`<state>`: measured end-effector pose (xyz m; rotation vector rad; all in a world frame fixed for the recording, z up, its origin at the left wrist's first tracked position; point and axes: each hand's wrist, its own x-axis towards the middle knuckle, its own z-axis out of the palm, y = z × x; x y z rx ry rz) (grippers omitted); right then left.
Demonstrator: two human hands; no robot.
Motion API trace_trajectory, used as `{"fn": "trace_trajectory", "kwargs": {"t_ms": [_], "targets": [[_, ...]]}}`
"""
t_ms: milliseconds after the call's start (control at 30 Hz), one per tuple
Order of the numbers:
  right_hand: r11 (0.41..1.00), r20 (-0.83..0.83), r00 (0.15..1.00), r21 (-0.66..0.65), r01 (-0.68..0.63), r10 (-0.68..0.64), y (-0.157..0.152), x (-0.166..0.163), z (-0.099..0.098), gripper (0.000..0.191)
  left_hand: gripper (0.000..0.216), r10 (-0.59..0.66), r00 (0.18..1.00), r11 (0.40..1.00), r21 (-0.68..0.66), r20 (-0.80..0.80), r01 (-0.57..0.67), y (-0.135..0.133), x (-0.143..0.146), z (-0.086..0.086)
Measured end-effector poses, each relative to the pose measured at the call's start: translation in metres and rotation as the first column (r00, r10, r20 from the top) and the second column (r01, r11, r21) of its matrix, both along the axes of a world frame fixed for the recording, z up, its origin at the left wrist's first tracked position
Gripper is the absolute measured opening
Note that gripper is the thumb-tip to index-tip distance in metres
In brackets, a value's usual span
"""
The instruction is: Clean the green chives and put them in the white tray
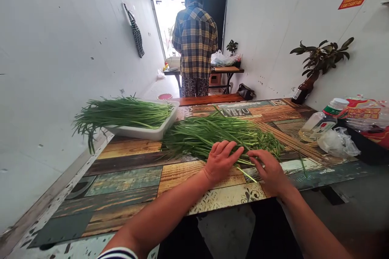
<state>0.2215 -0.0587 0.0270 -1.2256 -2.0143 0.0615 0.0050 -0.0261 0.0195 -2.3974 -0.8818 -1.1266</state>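
A loose pile of green garlic chives (209,129) lies on the table in front of me, its pale stalk ends toward the right. My left hand (223,160) is over the near edge of the pile, fingers curled on the chives and thumb pointing right. Close beside it, my right hand (269,170) pinches at the stalk ends with thumb and forefinger; its other fingers are bent. A few pale stalks stick out below and between the hands. The fingertips are partly hidden among the greens.
A white tub (170,123) heaped with more chives stands at the left. Thin wooden skewers (294,143) lie right of the pile, near a plastic bottle (322,121), a crumpled clear bag (338,142) and a brown bottle holding a plant (304,88). A person in a plaid shirt (196,40) stands beyond the table (127,182).
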Motion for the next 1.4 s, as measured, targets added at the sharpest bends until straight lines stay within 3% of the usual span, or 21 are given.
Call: {"fn": "trace_trajectory", "kwargs": {"t_ms": [100, 300, 400, 467, 567, 667, 833, 900, 1000, 1067, 1167, 1267, 1333, 1400], "targets": [[0.995, -0.066, 0.993, -0.016, 0.101, -0.102, 0.007, 0.003, 0.006, 0.018, 0.035, 0.051, 0.998, 0.999, 0.007, 0.045, -0.051, -0.001, -0.004, 0.002], [0.994, -0.09, 0.995, -0.09, -0.06, 0.052, -0.01, -0.009, 0.032, 0.017, 0.029, -0.02, 1.0, 0.999, 0.048, 0.021, 0.019, -0.002, -0.002, 0.006], [0.992, -0.209, 0.978, -0.116, -0.055, 0.03, -0.02, -0.018, 0.033, 0.015, 0.018, -0.068, 0.998, 0.998, -0.002, 0.014, 0.068, 0.0, 0.001, 0.006], [0.981, -0.385, 0.922, -0.188, -0.049, -0.028, -0.022, -0.024, 0.03, 0.015, 0.021, -0.115, 0.993, 0.991, -0.067, -0.02, 0.113, 0.002, 0.001, 0.004], [0.93, -0.65, 0.753, -0.332, -0.157, -0.105, -0.019, -0.034, 0.019, 0.028, 0.023, -0.143, 0.987, 0.984, -0.118, -0.073, 0.134, 0.003, 0.0, -0.001], [0.882, -0.727, 0.673, -0.4, -0.251, -0.138, -0.014, -0.038, 0.006, 0.034, 0.024, -0.165, 0.986, 0.979, -0.131, -0.037, 0.159, 0.002, -0.002, -0.002], [0.931, -0.593, 0.793, -0.351, -0.1, -0.139, -0.004, -0.016, -0.016, 0.024, 0.02, -0.175, 0.98, 0.955, -0.226, 0.096, 0.192, 0.002, -0.002, -0.006], [0.941, -0.581, 0.784, -0.337, 0.012, -0.218, 0.0, 0.0, -0.02, 0.027, 0.018, -0.128, 0.981, 0.947, -0.276, 0.144, 0.164, 0.006, -0.001, -0.011], [0.939, -0.558, 0.759, -0.264, 0.219, -0.334, 0.001, 0.016, -0.013, 0.036, 0.016, -0.084, 0.981, 0.933, -0.332, 0.173, 0.139, 0.012, 0.0, -0.017], [0.934, -0.425, 0.833, -0.119, 0.336, -0.353, -0.003, 0.014, 0.001, 0.041, 0.015, -0.091, 0.985, 0.922, -0.362, 0.147, 0.139, 0.015, -0.001, -0.019], [0.957, -0.102, 0.959, 0.093, 0.273, -0.264, -0.012, -0.001, 0.024, 0.039, 0.015, -0.104, 0.987, 0.911, -0.387, 0.125, 0.145, 0.014, -0.002, -0.017], [0.991, 0.122, 0.987, 0.094, 0.098, -0.109, -0.013, -0.014, 0.033, 0.021, 0.015, -0.129, 0.983, 0.902, -0.397, 0.131, 0.172, 0.011, -0.003, -0.015], [0.999, 0.119, 0.992, 0.025, 0.046, -0.049, -0.01, -0.015, 0.03, 0.021, 0.015, -0.159, 0.977, 0.899, -0.388, 0.139, 0.202, 0.009, -0.004, -0.013], [0.998, 0.012, 0.999, -0.059, 0.036, -0.035, -0.007, -0.011, 0.022, 0.027, 0.015, -0.182, 0.971, 0.903, -0.364, 0.153, 0.227, 0.009, -0.004, -0.013]]}}
